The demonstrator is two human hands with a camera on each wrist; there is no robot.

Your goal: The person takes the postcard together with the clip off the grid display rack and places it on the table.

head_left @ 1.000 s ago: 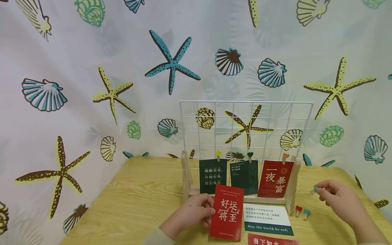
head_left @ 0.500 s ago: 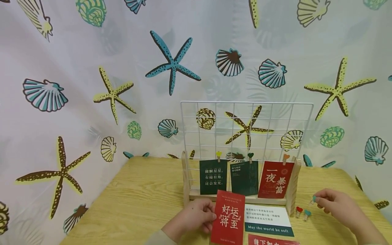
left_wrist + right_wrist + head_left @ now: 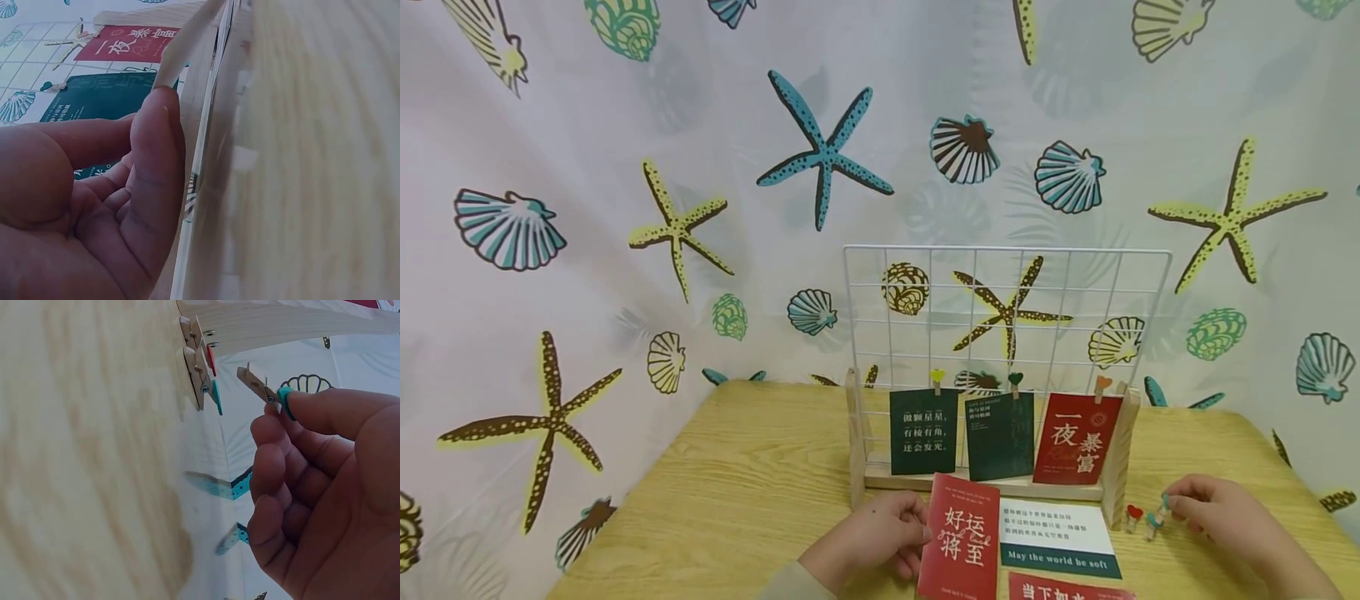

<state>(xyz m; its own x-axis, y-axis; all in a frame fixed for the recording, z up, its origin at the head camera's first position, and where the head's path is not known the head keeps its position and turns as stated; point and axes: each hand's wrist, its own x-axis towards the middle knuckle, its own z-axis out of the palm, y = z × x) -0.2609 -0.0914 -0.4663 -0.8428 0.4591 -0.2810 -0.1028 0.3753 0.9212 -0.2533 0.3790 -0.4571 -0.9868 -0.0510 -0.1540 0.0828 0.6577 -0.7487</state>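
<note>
My left hand (image 3: 880, 537) pinches the left edge of a red card (image 3: 961, 533) with white lettering, held in front of the rack. In the left wrist view that card shows only as a thin pale edge at the fingertips. My right hand (image 3: 1225, 525) pinches a small wooden clothespin (image 3: 259, 384) by its teal end between thumb and forefinger. Close by on the table lie a clothespin with a red heart (image 3: 1134, 514) and one with a teal heart (image 3: 1154, 523). The held clothespin is just above the teal one in the head view.
A white wire grid rack (image 3: 1007, 250) on a wooden base bears two dark green cards (image 3: 923, 433) and a red card (image 3: 1077, 437), each under a heart clothespin. A white-and-green card (image 3: 1060, 537) and another red card (image 3: 1067, 587) lie on the wooden table (image 3: 737, 475).
The right hand has moved down with its clothespin, close to the two on the table. The left hand has lowered the red card a little, and its top now leans back.
</note>
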